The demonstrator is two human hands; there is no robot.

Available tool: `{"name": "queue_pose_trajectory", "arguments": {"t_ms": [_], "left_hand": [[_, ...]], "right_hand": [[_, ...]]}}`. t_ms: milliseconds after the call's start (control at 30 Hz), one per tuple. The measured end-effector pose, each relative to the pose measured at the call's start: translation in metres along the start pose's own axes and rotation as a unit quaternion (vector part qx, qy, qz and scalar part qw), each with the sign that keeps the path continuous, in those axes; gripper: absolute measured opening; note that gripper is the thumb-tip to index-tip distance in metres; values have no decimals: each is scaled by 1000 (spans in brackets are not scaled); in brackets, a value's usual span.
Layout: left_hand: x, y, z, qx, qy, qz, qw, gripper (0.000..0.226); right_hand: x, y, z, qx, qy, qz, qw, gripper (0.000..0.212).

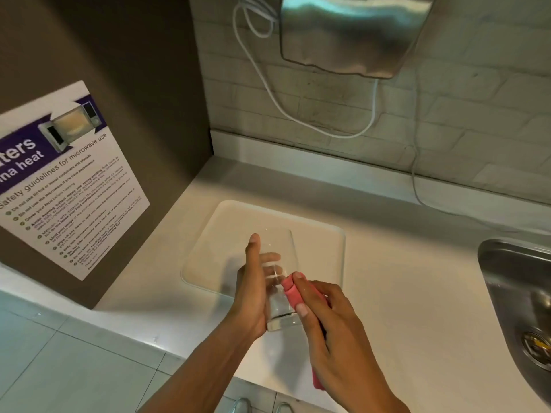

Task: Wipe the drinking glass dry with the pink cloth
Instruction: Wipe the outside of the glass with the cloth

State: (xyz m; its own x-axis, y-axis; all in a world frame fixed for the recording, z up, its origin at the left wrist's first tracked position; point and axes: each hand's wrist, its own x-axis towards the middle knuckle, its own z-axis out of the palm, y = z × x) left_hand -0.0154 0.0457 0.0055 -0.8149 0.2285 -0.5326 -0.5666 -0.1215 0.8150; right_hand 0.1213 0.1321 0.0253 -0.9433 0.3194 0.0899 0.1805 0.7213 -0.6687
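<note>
While your left hand (252,289) wraps around the drinking glass (278,281), thumb up along its near side and fingers showing through the clear wall on the far side, the glass is held off the counter, tilted with its mouth pointing away from you and its thick base nearest you. It hangs above the near edge of the pale tray (322,234) on the white counter (417,293). Your right hand (331,317) is closed on the pink cloth (290,290), bunched into a roll and pressed against the right side of the glass; a tail of cloth shows below the wrist. Whether any cloth reaches inside the glass appears doubtful, but glare prevents certainty. A steel sink (518,293) lies well to the right.
</note>
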Motion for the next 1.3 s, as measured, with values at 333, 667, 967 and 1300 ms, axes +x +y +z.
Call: {"name": "queue_pose_trajectory", "arguments": {"t_ms": [333, 667, 967, 1300], "left_hand": [[-19, -18, 2, 7, -86, -17, 996, 79], [-10, -10, -8, -54, -113, -39, 991, 82], [-1, -12, -16, -66, -120, -43, 990, 77], [4, -6, -16, -94, -119, -23, 988, 78]], "right_hand": [[38, 2, -7, 55, 19, 24, 998, 42], [30, -2, -7, 105, 4, 20, 994, 36], [11, 5, -1, 82, -22, 31, 996, 42], [11, -5, -10, 110, -47, 11, 993, 41]]}}
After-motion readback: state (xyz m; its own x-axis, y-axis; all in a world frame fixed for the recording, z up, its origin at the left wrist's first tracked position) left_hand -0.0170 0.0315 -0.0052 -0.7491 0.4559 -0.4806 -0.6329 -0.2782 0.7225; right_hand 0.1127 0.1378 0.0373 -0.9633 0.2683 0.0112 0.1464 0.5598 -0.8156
